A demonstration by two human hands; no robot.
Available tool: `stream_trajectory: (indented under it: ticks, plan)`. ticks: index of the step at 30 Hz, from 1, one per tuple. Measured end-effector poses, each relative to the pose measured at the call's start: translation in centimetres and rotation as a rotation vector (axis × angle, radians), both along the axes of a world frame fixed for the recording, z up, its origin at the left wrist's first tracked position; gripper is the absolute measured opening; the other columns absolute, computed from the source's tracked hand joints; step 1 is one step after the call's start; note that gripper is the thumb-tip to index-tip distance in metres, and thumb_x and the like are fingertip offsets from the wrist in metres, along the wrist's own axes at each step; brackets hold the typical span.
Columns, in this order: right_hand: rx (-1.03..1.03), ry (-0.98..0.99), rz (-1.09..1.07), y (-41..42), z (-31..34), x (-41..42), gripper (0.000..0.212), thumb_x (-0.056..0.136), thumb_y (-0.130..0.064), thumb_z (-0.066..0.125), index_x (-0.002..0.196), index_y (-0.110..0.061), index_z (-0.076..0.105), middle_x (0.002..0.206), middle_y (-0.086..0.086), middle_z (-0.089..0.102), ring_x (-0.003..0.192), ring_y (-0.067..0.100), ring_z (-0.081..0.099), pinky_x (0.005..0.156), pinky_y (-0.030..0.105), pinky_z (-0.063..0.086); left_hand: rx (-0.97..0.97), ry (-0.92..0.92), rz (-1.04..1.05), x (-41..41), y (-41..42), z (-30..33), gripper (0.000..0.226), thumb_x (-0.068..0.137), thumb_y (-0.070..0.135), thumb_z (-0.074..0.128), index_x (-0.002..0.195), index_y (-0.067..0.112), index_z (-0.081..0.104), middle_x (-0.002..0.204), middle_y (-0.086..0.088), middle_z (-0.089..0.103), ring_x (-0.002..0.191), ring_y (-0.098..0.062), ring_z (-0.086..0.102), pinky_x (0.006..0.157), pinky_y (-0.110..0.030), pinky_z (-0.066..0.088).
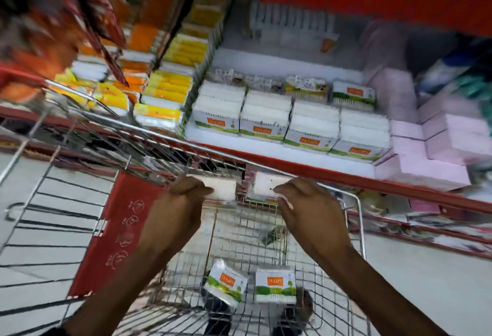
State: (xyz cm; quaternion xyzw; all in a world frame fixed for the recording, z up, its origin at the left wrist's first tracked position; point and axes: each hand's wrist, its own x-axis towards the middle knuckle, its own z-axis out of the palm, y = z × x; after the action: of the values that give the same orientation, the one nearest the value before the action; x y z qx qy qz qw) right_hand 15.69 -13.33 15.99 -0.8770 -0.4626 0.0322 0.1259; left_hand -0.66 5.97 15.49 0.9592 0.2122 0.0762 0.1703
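Gripped in the left hand (186, 194), fingers curled over its near edge: a white rectangular plastic pack of cotton buds (223, 188), held just above the far rim of the silver wire shopping trolley (170, 137). Gripped likewise in the right hand (300, 197): a second white pack (265, 184) of the same kind, just beside the first, with a narrow gap between. Both kept over the basket, probably so as to fall straight inside rather than catch on the rim. Carried one per hand, it seems, to move two at a time.

Lying on the trolley's wire floor toward its near edge: a tilted labelled pack (226, 285) and a flat labelled pack (275, 286), green and orange on white, side by side and seemingly apart.

Directly beyond the far rim: the red-edged white shelf (319, 173), with rows of matching white packs (266, 120) ranged along its front edge, hence only a short reach across. Toward the shelf's right end, pale pink blocks (439, 144); to the left, yellow and orange packets (170, 88), blurred. On the trolley's left side, a red plastic flap (125, 229) with white pictograms.

Next, as a judgement: loosen both grips once clear over the basket's middle
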Motion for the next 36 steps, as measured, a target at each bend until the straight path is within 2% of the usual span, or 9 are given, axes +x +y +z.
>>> stream_trajectory:
  ticks: [4, 7, 9, 22, 36]
  plan:
    - [0.205, -0.067, -0.023, 1.4, 5.2, 0.6, 0.025, 0.078, -0.013, 0.078, 0.102, -0.019, 0.073, 0.095, 0.0, 0.072, 0.09, 0.024, 0.066, 0.078, 0.033, 0.057, 0.083, -0.185, 0.017, 0.6, 1.9, 4.7, 0.037, 0.074, -0.007, 0.067, 0.105, 0.012, 0.072, 0.097, -0.004, 0.07, 0.092, -0.023, 0.062, 0.083, -0.032, 0.052]
    - [0.275, -0.091, -0.042, 2.7, 7.0, 1.4, 0.025, 0.079, -0.012, 0.077, 0.104, -0.017, 0.072, 0.097, 0.002, 0.071, 0.091, 0.025, 0.064, 0.079, 0.034, 0.057, 0.122, -0.318, 0.056, 2.1, 3.0, 7.0, 0.027, 0.082, 0.001, 0.059, 0.104, 0.01, 0.071, 0.099, -0.008, 0.069, 0.094, -0.023, 0.059, 0.084, -0.032, 0.049]
    - [0.287, -0.095, -0.057, 4.0, 7.1, 2.2, 0.024, 0.082, -0.011, 0.075, 0.105, -0.016, 0.071, 0.098, 0.001, 0.07, 0.092, 0.024, 0.063, 0.08, 0.035, 0.056, 0.141, -0.346, 0.066, 3.4, 4.0, 7.6, 0.026, 0.082, 0.0, 0.06, 0.104, 0.008, 0.071, 0.098, -0.01, 0.069, 0.095, -0.026, 0.06, 0.084, -0.034, 0.05]
    - [0.137, -0.101, -0.083, 10.0, 0.8, 5.4, 0.024, 0.083, -0.006, 0.068, 0.106, -0.014, 0.072, 0.096, 0.003, 0.071, 0.09, 0.023, 0.063, 0.078, 0.032, 0.055, 0.041, -0.194, 0.047, 8.5, 7.6, 3.1, 0.031, 0.083, -0.008, 0.058, 0.105, 0.009, 0.071, 0.101, -0.006, 0.069, 0.098, -0.026, 0.062, 0.08, -0.04, 0.059]
    - [0.105, -0.068, -0.052, 10.9, -0.6, 5.5, 0.023, 0.086, -0.007, 0.065, 0.107, -0.016, 0.07, 0.1, 0.003, 0.069, 0.093, 0.023, 0.061, 0.079, 0.035, 0.055, 0.036, -0.161, 0.034, 9.3, 7.9, 1.4, 0.035, 0.078, -0.012, 0.06, 0.104, 0.008, 0.072, 0.103, -0.009, 0.07, 0.099, -0.028, 0.063, 0.075, -0.039, 0.059]
